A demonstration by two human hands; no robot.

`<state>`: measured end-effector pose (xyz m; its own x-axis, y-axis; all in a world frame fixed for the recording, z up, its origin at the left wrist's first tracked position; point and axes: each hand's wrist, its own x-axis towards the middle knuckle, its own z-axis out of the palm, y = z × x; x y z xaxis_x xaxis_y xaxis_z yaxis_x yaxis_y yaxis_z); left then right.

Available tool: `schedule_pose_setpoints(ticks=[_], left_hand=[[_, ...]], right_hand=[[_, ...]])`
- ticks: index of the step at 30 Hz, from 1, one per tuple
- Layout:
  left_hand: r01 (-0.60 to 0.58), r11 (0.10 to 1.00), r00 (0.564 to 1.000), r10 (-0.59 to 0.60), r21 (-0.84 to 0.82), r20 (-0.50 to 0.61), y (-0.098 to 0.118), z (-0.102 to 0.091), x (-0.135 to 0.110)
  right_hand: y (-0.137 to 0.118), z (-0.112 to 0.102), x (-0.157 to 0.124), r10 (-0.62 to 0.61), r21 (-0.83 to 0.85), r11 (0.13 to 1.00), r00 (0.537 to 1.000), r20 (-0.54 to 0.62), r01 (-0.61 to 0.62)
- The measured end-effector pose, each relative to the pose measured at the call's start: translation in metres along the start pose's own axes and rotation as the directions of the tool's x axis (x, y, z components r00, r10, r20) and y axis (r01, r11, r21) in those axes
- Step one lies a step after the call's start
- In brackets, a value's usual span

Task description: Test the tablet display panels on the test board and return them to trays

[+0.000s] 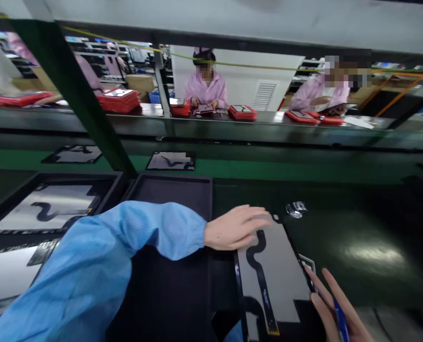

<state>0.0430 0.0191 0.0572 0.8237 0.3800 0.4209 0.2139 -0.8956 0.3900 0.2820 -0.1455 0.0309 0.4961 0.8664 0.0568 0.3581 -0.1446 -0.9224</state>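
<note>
A display panel (pixel 279 270) with a silver-grey back and a black S-shaped flex cable (pixel 259 266) lies at a slant before me. My left hand (pixel 235 228), in a blue sleeve, reaches across to its far end, fingers stretched out over the grey back. At the panel's right edge is my right hand (pixel 334 304), with fingertips against the side. A slim blue pen-like tool (pixel 341 319) is tucked in that hand; its tip is hidden. Partly under the panel's right edge shows a small white-framed item (pixel 307 262), its kind unclear.
Left of the panel is a black tray (pixel 176 294); another tray (pixel 108 183) holds a similar panel. Further panels (pixel 171 161) lie on the green strip. A small clear-and-metal item (pixel 297 209) sits beyond my right hand. Co-workers in pink (pixel 206 90) sit across the line. A green post (pixel 86 99) slants at left.
</note>
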Motion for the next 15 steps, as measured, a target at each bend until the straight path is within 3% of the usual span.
schedule_pose_setpoints(ticks=[3,7,12,15], left_hand=[[0.142,0.987,0.980,-0.150,-0.072,-0.128,-0.004,0.018,-0.034],[0.428,0.892,0.887,-0.445,-0.144,-0.123,-0.012,0.040,-0.049],[0.381,0.920,0.924,-0.382,0.089,-0.006,-0.013,0.042,-0.054],[0.383,0.897,0.913,-0.404,0.221,0.059,-0.007,0.035,-0.056]], right_hand=[[0.002,0.022,-0.010,-0.015,0.058,0.998,0.994,-0.104,0.021],[0.009,0.062,-0.016,-0.123,0.110,0.983,0.975,-0.187,0.145],[0.015,0.083,-0.016,-0.053,0.146,0.986,0.979,-0.198,0.083],[0.014,0.084,-0.019,-0.054,0.114,0.991,0.985,-0.164,0.073]])
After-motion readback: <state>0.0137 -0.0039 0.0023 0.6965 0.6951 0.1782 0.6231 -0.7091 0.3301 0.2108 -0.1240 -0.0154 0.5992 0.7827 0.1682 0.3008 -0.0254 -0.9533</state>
